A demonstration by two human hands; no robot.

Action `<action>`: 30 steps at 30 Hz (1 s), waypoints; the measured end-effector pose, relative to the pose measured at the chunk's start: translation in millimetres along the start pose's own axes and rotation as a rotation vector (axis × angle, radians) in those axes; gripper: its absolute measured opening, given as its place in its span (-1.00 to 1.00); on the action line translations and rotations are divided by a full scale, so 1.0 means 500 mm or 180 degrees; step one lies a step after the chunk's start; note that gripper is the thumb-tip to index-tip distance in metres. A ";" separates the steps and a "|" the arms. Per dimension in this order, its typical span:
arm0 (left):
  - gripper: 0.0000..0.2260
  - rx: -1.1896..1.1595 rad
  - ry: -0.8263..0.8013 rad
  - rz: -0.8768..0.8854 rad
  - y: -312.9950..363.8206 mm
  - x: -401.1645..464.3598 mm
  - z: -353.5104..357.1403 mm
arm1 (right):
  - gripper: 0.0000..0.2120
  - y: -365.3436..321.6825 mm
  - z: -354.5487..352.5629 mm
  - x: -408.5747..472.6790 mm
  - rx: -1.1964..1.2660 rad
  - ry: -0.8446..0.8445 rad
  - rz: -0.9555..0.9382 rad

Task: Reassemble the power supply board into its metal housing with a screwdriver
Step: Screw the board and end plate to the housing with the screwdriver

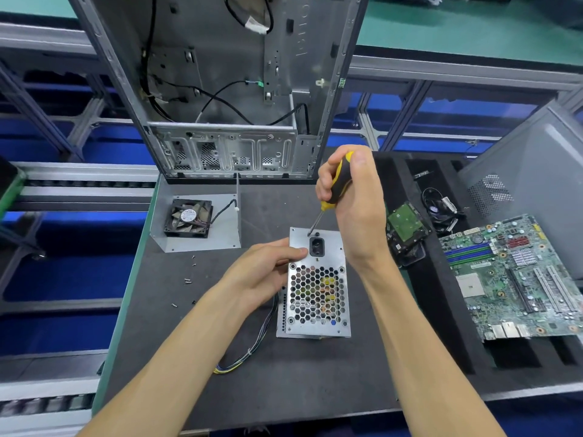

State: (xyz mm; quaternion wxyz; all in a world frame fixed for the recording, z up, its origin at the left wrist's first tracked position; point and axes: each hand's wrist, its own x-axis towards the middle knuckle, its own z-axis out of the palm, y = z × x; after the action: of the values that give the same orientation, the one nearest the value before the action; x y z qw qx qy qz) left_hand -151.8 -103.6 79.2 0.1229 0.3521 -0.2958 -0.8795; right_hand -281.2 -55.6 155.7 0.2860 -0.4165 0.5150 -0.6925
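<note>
The silver metal housing (315,279) of the power supply stands on the dark mat, its honeycomb grille and black power socket (316,246) facing up, with the board's parts visible through the holes. My left hand (268,269) grips its left edge, thumb on the top face next to the socket. My right hand (353,197) grips a yellow-and-black screwdriver (334,190), whose tip meets the top face just above the socket. A bundle of coloured wires (252,345) trails out of the housing's left side.
Several loose screws (188,280) lie on the mat to the left. A metal cover plate with a black fan (188,217) sits behind them. An open computer case (227,86) stands at the back. A hard drive (407,228), cables and a green motherboard (517,279) lie to the right.
</note>
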 end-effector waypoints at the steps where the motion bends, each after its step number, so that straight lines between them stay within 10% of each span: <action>1: -0.73 0.0001 -0.0015 -0.0006 0.000 0.000 -0.001 | -0.76 0.001 -0.003 0.000 0.0033 -0.0005 -0.0004; 30: -0.70 0.0109 -0.0006 0.0006 -0.005 0.008 -0.013 | -0.72 -0.004 -0.030 -0.009 0.0396 0.0146 -0.0068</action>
State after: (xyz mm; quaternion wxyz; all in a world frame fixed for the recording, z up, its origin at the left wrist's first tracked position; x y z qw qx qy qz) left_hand -150.1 -106.0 71.7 0.1174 0.3530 -0.3112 -0.8745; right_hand -291.8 -44.0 154.4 0.2920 -0.3874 0.4730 -0.7355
